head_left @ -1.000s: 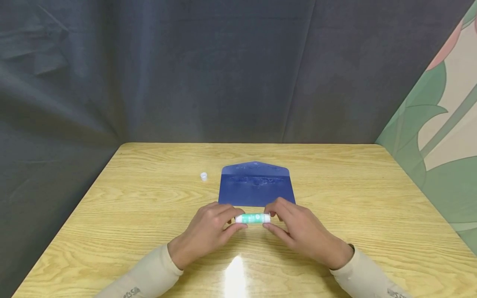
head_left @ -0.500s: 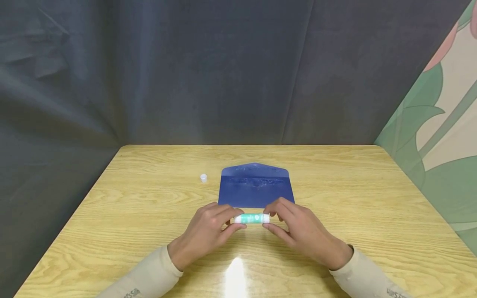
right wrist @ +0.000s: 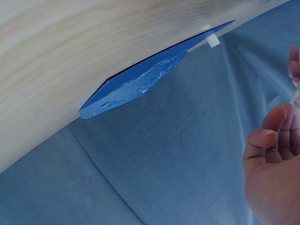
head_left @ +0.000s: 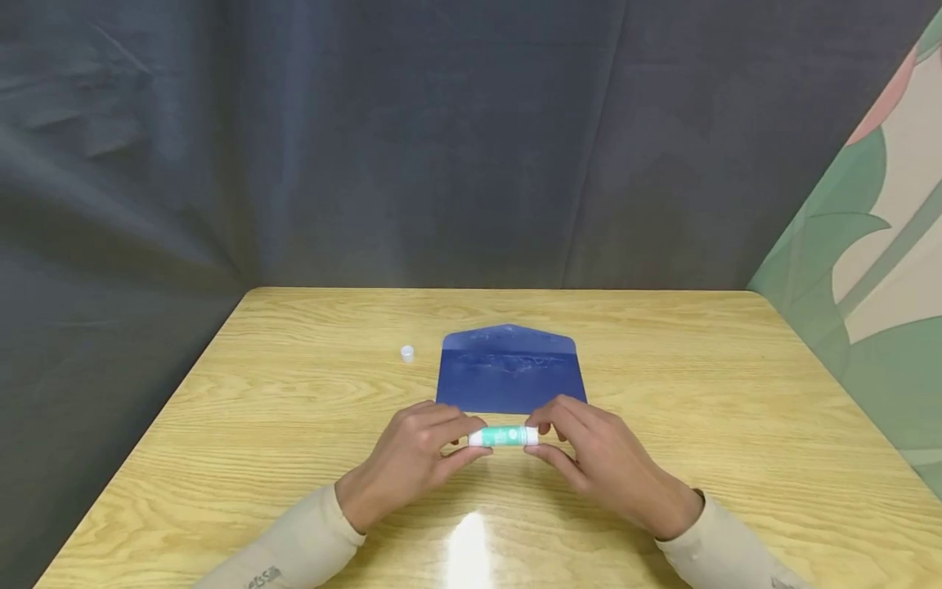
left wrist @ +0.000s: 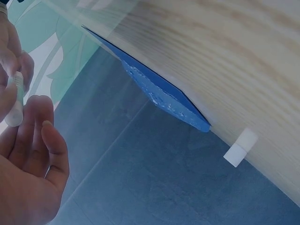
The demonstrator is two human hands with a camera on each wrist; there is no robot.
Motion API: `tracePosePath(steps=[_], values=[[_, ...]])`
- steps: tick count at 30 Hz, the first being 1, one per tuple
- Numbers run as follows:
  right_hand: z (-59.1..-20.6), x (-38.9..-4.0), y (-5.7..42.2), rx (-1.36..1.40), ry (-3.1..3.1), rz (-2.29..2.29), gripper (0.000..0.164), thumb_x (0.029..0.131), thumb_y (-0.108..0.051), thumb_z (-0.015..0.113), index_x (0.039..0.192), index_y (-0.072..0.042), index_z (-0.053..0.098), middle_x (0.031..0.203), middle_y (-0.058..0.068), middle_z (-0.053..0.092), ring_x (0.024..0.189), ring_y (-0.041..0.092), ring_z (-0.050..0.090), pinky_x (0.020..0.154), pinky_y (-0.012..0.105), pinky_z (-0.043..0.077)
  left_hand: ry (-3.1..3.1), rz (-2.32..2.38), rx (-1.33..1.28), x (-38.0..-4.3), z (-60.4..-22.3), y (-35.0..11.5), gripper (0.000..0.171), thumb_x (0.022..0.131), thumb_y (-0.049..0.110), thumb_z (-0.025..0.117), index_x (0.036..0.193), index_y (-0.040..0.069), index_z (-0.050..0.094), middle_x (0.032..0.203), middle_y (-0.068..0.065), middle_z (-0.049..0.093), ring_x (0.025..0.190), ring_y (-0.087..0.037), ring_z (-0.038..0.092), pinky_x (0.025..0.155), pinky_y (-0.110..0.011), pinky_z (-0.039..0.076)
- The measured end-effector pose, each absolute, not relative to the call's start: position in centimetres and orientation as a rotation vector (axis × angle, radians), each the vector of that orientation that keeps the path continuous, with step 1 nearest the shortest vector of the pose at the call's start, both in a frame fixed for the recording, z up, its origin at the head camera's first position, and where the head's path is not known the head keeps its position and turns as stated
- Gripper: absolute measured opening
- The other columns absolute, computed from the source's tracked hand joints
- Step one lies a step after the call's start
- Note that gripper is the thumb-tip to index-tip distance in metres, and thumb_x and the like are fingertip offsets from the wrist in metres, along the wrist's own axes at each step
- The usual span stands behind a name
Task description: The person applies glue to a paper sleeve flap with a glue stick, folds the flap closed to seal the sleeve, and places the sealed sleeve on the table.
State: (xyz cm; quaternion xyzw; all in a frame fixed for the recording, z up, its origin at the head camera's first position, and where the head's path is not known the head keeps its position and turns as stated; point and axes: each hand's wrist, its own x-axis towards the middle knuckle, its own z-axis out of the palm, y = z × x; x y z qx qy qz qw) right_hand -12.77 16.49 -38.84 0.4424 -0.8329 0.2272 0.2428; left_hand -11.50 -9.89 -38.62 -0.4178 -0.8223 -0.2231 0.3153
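Note:
A glue stick with a white and green barrel lies level between my two hands, near the front middle of the table. My left hand pinches its left end between thumb and fingers. At the other end, my right hand grips the white part the same way. Just beyond the hands lies a dark blue envelope, its pointed flap folded open and away from me. Whitish glue smears show on the flap in the left wrist view. A small white cap stands left of the envelope.
The wooden table has a dark cloth hanging behind it and along the left. A wall covering with green leaves borders the right side. Light glares off the tabletop near the front.
Both hands keep hold of the glue stick in nearly the same place. The whole head view shifts slightly right and down; envelope and cap stay put on the table.

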Motion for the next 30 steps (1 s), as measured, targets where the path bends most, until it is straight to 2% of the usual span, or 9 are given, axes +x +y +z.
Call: tracePosePath(steps=[6, 14, 21, 30], values=[[-38.50, -13.08, 16.62, 1.196, -2.259, 0.628, 0.022, 0.099, -0.039, 0.061, 0.102, -0.018, 0.062, 0.094, -0.013, 0.061, 0.072, 0.001, 0.049, 0.063, 0.012, 0.041, -2.111, -0.560, -1.117, -12.09, -38.36, -9.71, 0.014, 0.084, 0.027, 0.080, 0.092, 0.016, 0.076, 0.081, 0.009, 0.073, 0.070, -0.004, 0.066, 0.066, -0.016, 0.052], [-39.15, -12.74, 16.43, 1.235, -2.223, 0.627, 0.018, 0.099, -0.035, 0.060, 0.102, -0.017, 0.062, 0.093, -0.013, 0.060, 0.073, 0.000, 0.048, 0.064, 0.011, 0.040, -2.093, -0.557, -1.126, -11.54, -38.78, -9.87, 0.013, 0.083, 0.027, 0.080, 0.091, 0.017, 0.076, 0.079, 0.010, 0.072, 0.068, -0.002, 0.064, 0.066, -0.014, 0.050], [-39.15, -12.71, 16.49, 1.212, -2.211, 0.584, 0.023, 0.102, -0.038, 0.054, 0.102, -0.017, 0.063, 0.092, -0.012, 0.059, 0.075, 0.001, 0.051, 0.065, 0.016, 0.043, -2.103, -0.540, -1.126, -11.73, -38.72, -9.71, 0.013, 0.085, 0.028, 0.079, 0.092, 0.017, 0.076, 0.079, 0.010, 0.072, 0.068, -0.002, 0.063, 0.065, -0.013, 0.050], [-39.14, -12.58, 16.25, 1.218, -2.235, 0.532, 0.020, 0.103, -0.035, 0.053, 0.102, -0.017, 0.063, 0.087, -0.011, 0.056, 0.072, 0.001, 0.046, 0.064, 0.015, 0.042, -2.099, -0.532, -1.129, -11.66, -38.85, -9.90, 0.013, 0.086, 0.028, 0.078, 0.092, 0.017, 0.077, 0.079, 0.010, 0.072, 0.069, -0.002, 0.064, 0.066, -0.014, 0.050]])
